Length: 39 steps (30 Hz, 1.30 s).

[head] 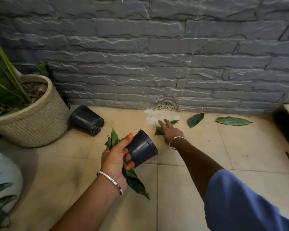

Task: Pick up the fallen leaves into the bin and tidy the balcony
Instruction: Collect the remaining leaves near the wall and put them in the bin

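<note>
Fallen leaves [195,120] lie loose along the far edge of the tiled floor [249,147], at the foot of the grey stone wall [157,55], and more are bunched in our left hand. The wall closes the far side, and the floor runs from it toward us.

At the floor's far left corner a woven planter [40,120] stands upright with a tall plant. Just beside it a second black pot [86,120] lies on its side with its base toward us. We judge that righting it is part of the tidying not yet done.

Our left hand [116,155] is clamped round a small black pot [143,148], which is tilted with its wider rim end nearer us. The same fingers pin a bunch of leaves [135,180] against the palm. Carrying both in one hand, we think, leaves the other free to gather.

Our right hand [171,132] reaches out low with its fingers straight and spread, holding nothing. It is over a leaf [158,131] near the far edge, just in front of the drain [165,105] at the wall's foot. We cannot tell whether the fingertips touch it.

Further right along that edge the rightmost leaf [233,121] lies flat, well apart from the hand. We see no bin, so the gathered leaves stay in our grip for now.
</note>
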Available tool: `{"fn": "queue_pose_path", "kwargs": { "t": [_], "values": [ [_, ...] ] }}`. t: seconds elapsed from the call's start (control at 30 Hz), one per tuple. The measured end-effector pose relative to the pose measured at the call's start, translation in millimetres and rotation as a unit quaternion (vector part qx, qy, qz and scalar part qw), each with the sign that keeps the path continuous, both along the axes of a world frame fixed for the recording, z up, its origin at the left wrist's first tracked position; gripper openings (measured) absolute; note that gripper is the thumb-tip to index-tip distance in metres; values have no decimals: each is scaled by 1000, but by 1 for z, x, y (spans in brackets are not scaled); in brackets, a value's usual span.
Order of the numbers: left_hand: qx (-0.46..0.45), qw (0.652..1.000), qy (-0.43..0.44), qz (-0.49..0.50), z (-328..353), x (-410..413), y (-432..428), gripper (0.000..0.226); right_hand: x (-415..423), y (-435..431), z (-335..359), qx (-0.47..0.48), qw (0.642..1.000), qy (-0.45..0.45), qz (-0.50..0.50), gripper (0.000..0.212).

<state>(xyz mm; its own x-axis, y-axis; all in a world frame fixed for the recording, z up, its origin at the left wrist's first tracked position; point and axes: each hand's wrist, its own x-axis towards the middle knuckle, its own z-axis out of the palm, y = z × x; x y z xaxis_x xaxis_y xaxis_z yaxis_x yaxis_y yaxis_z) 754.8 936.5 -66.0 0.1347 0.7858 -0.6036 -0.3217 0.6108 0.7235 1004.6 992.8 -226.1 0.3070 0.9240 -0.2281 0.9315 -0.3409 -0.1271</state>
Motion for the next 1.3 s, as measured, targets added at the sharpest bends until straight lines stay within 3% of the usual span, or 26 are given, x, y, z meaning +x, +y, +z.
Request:
{"fn": "queue_pose_path", "kwargs": {
  "t": [0.1, 0.2, 0.5, 0.67, 0.8, 0.97, 1.07, 1.2, 1.3],
  "values": [
    [-18, 1000, -11, 2, -19, 1, -3, 30, 8, 9, -9, 2, 1000, -2, -1, 57],
    [-27, 1000, -6, 9, -31, 4, -2, 29, 6, -3, -14, 73, 997, 4, -31, 33],
    [-26, 999, -29, -14, -58, 42, -3, 24, 32, -40, -33, 212, 970, -105, -48, 13],
    [-31, 999, -18, -19, -66, 60, -3, 21, 89, -59, -19, 283, 947, -135, -68, 26],
    [-38, 999, -5, -20, -69, 70, 0, 26, 122, -56, -7, 215, 965, -23, -147, 32],
    [-48, 999, -8, -20, -73, 85, 7, 32, 147, -50, -2, 198, 948, 19, -248, 34],
    [-46, 999, -10, -25, -71, 90, 9, 32, 152, -46, -5, 205, 953, 65, -213, 47],
    [-44, 998, -1, -33, -69, 96, 12, 33, 155, -32, -3, 111, 986, 71, -105, 66],
    [-41, 998, -2, -38, -68, 104, 16, 32, 156, -25, -5, 85, 988, 92, -94, 60]
  ]
}}
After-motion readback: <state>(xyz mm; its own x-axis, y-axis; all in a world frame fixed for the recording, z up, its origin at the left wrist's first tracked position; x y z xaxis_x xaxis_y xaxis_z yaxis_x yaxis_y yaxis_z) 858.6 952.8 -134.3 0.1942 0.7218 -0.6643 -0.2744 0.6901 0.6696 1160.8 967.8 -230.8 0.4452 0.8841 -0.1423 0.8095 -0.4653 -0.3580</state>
